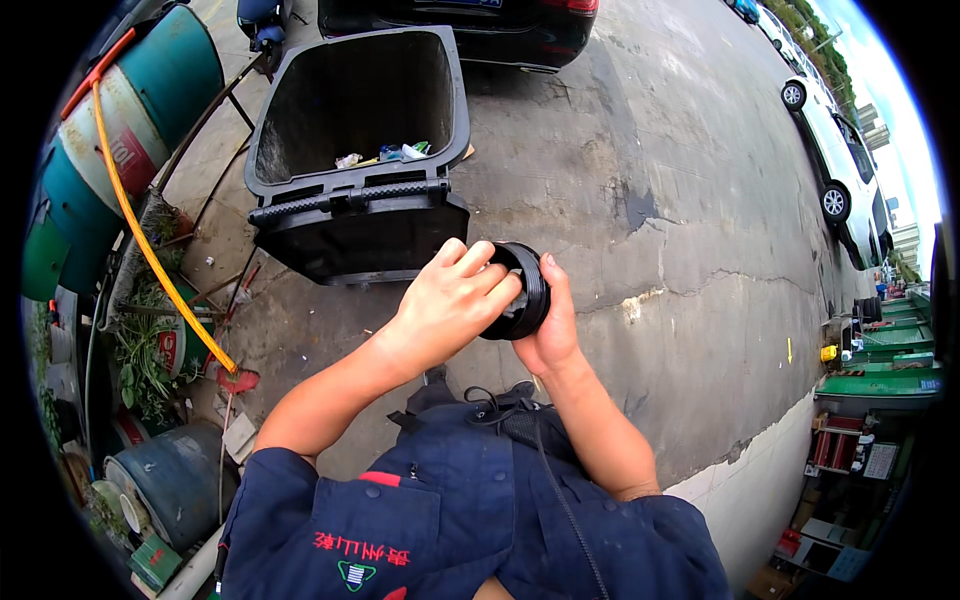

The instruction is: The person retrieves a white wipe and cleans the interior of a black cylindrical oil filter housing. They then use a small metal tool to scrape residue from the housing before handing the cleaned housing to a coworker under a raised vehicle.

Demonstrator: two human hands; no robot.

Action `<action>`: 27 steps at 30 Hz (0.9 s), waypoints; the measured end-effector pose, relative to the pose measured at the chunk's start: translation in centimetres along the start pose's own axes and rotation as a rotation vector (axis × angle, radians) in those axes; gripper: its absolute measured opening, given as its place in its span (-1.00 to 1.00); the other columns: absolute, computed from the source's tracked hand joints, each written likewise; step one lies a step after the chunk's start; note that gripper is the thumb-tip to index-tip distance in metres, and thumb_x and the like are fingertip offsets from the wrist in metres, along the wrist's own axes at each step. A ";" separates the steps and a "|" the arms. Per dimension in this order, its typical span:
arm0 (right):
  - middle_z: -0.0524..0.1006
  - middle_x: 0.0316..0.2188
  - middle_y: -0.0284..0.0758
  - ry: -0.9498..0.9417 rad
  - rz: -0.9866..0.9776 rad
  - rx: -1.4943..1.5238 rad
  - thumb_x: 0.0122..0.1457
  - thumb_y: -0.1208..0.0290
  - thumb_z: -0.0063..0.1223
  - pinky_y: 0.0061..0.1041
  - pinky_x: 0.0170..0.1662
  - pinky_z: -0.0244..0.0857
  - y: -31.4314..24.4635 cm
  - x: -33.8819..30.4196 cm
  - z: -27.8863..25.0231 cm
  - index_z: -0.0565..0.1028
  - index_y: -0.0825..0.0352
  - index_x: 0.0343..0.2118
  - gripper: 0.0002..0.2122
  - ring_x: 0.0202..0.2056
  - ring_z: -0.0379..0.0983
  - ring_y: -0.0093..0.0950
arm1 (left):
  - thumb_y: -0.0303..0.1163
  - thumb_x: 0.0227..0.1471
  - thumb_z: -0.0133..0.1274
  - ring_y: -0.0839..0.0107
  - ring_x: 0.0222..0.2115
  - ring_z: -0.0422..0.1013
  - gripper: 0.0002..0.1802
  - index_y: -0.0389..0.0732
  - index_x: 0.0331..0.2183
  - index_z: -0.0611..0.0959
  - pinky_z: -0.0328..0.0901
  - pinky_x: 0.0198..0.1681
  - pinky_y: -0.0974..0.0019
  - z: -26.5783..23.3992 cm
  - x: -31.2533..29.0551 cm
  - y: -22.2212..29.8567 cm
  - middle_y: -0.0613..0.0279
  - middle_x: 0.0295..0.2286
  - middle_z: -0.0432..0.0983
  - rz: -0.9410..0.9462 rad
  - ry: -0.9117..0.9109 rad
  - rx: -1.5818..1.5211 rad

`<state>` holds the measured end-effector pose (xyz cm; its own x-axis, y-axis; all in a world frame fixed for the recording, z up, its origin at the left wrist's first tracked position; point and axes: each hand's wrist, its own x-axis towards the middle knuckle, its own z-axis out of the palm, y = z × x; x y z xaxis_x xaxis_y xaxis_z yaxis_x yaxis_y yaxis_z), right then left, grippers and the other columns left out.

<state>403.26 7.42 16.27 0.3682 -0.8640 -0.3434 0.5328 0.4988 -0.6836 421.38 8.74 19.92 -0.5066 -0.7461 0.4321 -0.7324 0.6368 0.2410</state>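
My right hand [555, 335] is wrapped round the side of a short black cylinder [536, 292] with a ribbed outer wall, its round opening tilted to the left and toward me. The fingers of my left hand [440, 298] are bent into that opening, closed around something pale grey that they mostly hide. Both hands are held in front of my body, above the ground. Just beyond them stands a black wheeled rubbish bin [460, 90], its lid [365, 240] hanging down on my side. A few crumpled scraps [390, 153] lie inside the bin.
A black car [455, 40] is parked behind the bin. Teal and white drums [120, 140], an orange-yellow hose [150, 240] and plants [150, 350] line the left side. A blue drum [175, 480] lies lower left. Right are a white car [845, 165] and green shelving [890, 380].
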 end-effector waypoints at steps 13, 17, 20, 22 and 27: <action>0.64 0.07 -0.25 -0.080 -0.025 0.011 0.49 -0.06 -0.21 -0.36 0.23 0.38 -1.7 -0.4 -2.9 0.53 0.35 0.19 -0.45 0.09 0.57 -0.41 | -0.65 -0.15 0.27 0.07 -0.08 0.53 -0.52 -0.32 -0.08 0.67 0.50 -0.02 0.08 1.4 -0.1 1.5 0.05 -0.15 0.59 -0.051 0.034 -0.395; 0.65 0.03 -0.27 -0.083 0.006 -0.077 0.49 -0.02 -0.18 -0.36 0.20 0.40 -1.2 -0.9 -3.5 0.53 0.37 0.17 -0.48 0.05 0.57 -0.43 | -0.69 -0.20 0.23 0.04 -0.16 0.55 -0.61 -0.29 -0.21 0.64 0.50 -0.10 0.07 3.1 -0.4 2.2 0.07 -0.25 0.60 -0.019 -0.003 -0.388; 0.63 0.02 -0.28 -0.037 -0.010 -0.149 0.49 0.02 -0.14 -0.38 0.19 0.39 -1.1 -1.4 -3.8 0.53 0.36 0.16 -0.51 0.04 0.56 -0.44 | -0.69 -0.26 0.20 0.04 -0.23 0.55 -0.68 -0.28 -0.33 0.60 0.51 -0.18 0.08 4.6 -0.6 3.2 0.10 -0.35 0.58 -0.052 0.004 -0.272; 0.62 0.02 -0.28 -0.050 0.006 -0.181 0.48 0.03 -0.13 -0.39 0.20 0.39 -1.6 -1.7 -4.0 0.53 0.36 0.15 -0.52 0.03 0.56 -0.44 | -0.70 -0.27 0.20 0.06 -0.26 0.54 -0.70 -0.28 -0.35 0.61 0.50 -0.23 0.08 5.3 -0.4 3.8 0.11 -0.37 0.59 -0.067 0.058 -0.265; 0.58 0.02 -0.33 -0.106 -0.018 -0.149 0.47 0.04 -0.05 -0.46 0.15 0.38 -2.6 -1.3 -3.9 0.49 0.33 0.18 -0.54 0.04 0.50 -0.53 | -0.76 -0.20 0.20 0.07 -0.29 0.56 -0.72 -0.30 -0.33 0.66 0.49 -0.23 0.11 6.2 -0.1 5.5 0.10 -0.32 0.65 -0.253 0.356 -0.349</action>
<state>398.42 6.99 15.97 0.4420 -0.8569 -0.2653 0.4246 0.4604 -0.7796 414.61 11.15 15.85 -0.1056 -0.8107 0.5759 -0.5863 0.5185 0.6224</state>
